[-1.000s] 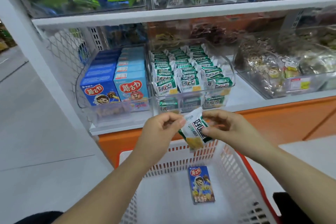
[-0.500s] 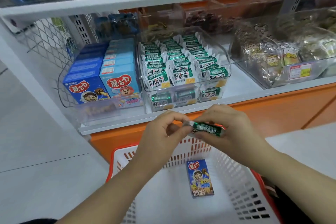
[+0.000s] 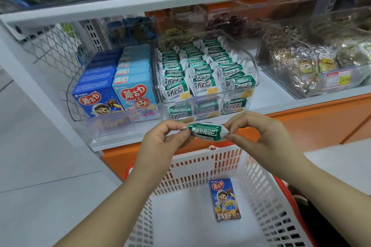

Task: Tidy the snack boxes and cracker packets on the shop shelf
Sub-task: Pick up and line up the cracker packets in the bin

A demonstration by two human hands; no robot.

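Note:
A green and white cracker packet (image 3: 206, 131) is held level in front of the shelf edge. My left hand (image 3: 162, 142) pinches its left end and my right hand (image 3: 259, 136) pinches its right end. Behind it a clear bin (image 3: 255, 62) holds several rows of the same packets. To the left, another clear bin (image 3: 112, 124) holds dark blue snack boxes (image 3: 96, 102) and light blue snack boxes (image 3: 136, 94). One dark blue snack box (image 3: 224, 199) lies flat in the white basket (image 3: 259, 190) below my hands.
A clear bin of wrapped cakes (image 3: 313, 66) with a price label stands at the right of the white shelf (image 3: 269, 98). The upper shelf (image 3: 180, 0) carries bins of bagged snacks. A wire mesh panel (image 3: 54, 46) closes the shelf's left end. The grey floor (image 3: 40, 156) lies to the left.
The packet went from upright with its face showing to lying level between both hands, and it has risen a little toward the shelf. The view has moved closer to the shelf.

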